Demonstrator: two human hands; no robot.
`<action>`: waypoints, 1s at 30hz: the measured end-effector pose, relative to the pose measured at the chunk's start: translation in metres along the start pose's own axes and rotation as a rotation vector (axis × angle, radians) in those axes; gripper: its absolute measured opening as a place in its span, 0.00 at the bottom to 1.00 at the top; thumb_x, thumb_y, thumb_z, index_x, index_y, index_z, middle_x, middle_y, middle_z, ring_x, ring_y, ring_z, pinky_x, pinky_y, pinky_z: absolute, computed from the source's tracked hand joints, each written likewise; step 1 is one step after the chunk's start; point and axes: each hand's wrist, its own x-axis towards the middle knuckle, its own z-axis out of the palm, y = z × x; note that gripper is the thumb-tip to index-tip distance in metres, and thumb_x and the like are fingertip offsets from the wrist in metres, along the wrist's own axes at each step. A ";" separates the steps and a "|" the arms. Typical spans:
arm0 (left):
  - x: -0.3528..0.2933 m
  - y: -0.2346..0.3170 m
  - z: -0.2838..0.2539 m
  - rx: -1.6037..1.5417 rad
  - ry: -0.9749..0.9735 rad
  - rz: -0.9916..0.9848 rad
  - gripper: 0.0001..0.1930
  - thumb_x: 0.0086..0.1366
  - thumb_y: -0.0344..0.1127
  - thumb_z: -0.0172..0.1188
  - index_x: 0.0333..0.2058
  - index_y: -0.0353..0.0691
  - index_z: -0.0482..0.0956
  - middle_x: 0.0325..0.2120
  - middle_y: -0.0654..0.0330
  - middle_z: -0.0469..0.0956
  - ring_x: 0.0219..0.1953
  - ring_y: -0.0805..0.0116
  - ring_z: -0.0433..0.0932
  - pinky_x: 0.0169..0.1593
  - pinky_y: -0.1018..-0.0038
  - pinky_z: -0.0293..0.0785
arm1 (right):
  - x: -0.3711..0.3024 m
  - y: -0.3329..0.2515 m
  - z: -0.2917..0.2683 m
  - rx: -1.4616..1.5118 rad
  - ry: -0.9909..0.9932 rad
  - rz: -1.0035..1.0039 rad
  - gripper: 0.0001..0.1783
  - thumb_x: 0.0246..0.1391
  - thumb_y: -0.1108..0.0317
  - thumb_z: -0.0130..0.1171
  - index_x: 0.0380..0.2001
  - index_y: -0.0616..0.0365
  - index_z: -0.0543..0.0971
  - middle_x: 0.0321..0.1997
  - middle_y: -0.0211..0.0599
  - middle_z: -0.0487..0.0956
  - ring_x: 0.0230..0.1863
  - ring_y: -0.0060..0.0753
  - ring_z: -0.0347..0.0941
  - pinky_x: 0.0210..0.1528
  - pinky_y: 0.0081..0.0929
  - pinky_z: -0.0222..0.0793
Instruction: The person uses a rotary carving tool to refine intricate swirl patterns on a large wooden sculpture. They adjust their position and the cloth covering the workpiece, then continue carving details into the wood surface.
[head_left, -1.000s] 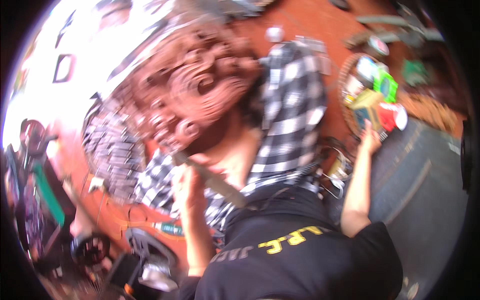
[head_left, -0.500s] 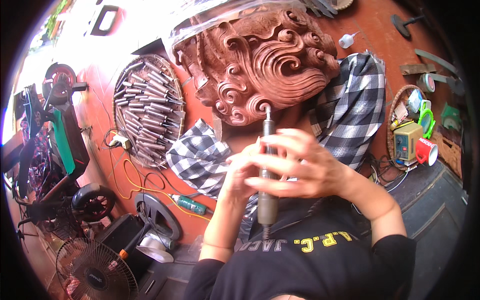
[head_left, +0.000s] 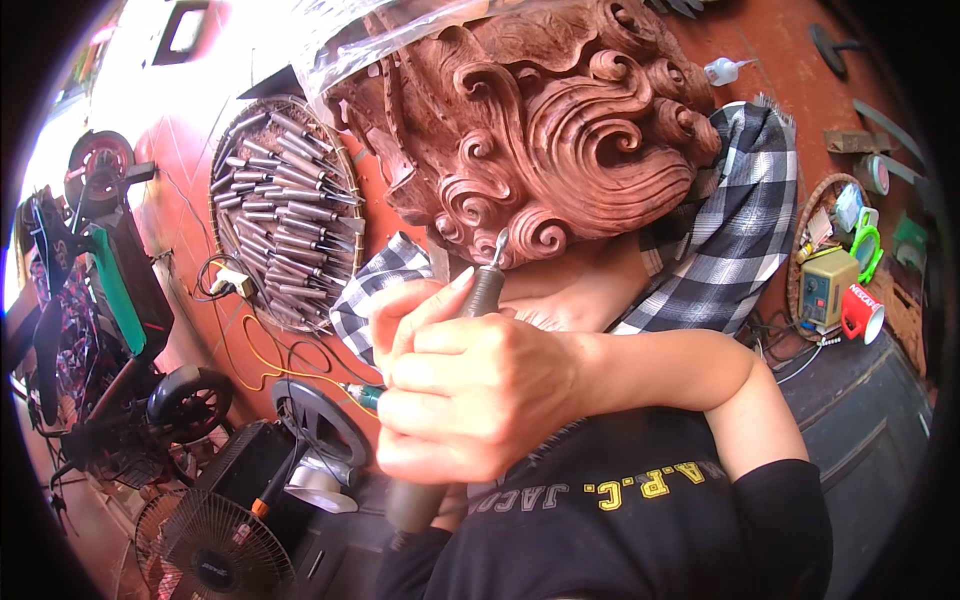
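Observation:
A large reddish-brown wood carving [head_left: 560,130] full of swirls lies in front of me on a black-and-white checked cloth [head_left: 730,230]. Clear plastic sheet [head_left: 370,40] covers its top left. Both my hands hold one grey-handled chisel [head_left: 480,295]. My right hand [head_left: 480,400] wraps the middle of the handle, its forearm coming in from the right. My left hand [head_left: 415,305] grips higher up, fingers against the handle near the blade. The curved metal tip [head_left: 497,245] rests on a small curl at the carving's lower edge.
A round woven tray [head_left: 285,210] with several metal chisels lies to the left. Beyond it stand a scooter [head_left: 100,300] and a fan [head_left: 215,550]. A basket of small items [head_left: 830,270] and a red cup [head_left: 862,312] sit at the right.
The view has swung and steadied on the carving. Both hands have closed in on the chisel and brought its tip up against the lower curl.

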 end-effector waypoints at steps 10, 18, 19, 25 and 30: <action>0.021 -0.010 0.044 -0.395 0.067 -0.352 0.16 0.44 0.29 0.78 0.32 0.42 0.81 0.60 0.50 0.63 0.68 0.46 0.57 0.67 0.54 0.60 | -0.011 0.024 0.008 -0.064 0.022 0.191 0.09 0.28 0.65 0.57 0.16 0.53 0.69 0.18 0.27 0.66 0.21 0.25 0.67 0.23 0.23 0.63; 0.028 -0.004 0.035 -0.467 -0.121 -0.577 0.15 0.47 0.22 0.72 0.33 0.29 0.78 0.62 0.39 0.63 0.63 0.55 0.67 0.67 0.62 0.61 | -0.010 0.030 0.002 -0.090 -0.034 0.242 0.08 0.31 0.64 0.57 0.16 0.53 0.69 0.19 0.28 0.67 0.21 0.26 0.68 0.23 0.23 0.64; 0.032 -0.001 0.033 -0.533 -0.120 -0.661 0.14 0.48 0.21 0.72 0.34 0.28 0.78 0.62 0.39 0.64 0.62 0.56 0.68 0.67 0.62 0.60 | -0.009 0.030 0.003 -0.099 -0.037 0.251 0.08 0.31 0.64 0.57 0.16 0.53 0.69 0.19 0.28 0.67 0.21 0.26 0.68 0.23 0.23 0.64; 0.024 -0.005 0.038 -0.887 0.035 -0.916 0.21 0.53 0.21 0.66 0.46 0.30 0.74 0.60 0.43 0.67 0.59 0.60 0.70 0.67 0.65 0.60 | -0.002 0.035 0.002 -0.060 -0.012 0.291 0.08 0.32 0.64 0.57 0.17 0.54 0.70 0.19 0.29 0.67 0.21 0.27 0.69 0.23 0.24 0.66; 0.036 -0.003 0.035 -0.443 -0.202 -0.716 0.30 0.57 0.27 0.61 0.60 0.36 0.67 0.66 0.48 0.60 0.65 0.59 0.64 0.69 0.66 0.57 | -0.001 0.042 0.007 -0.034 -0.012 0.277 0.08 0.32 0.64 0.57 0.17 0.54 0.70 0.19 0.29 0.68 0.22 0.28 0.71 0.24 0.24 0.68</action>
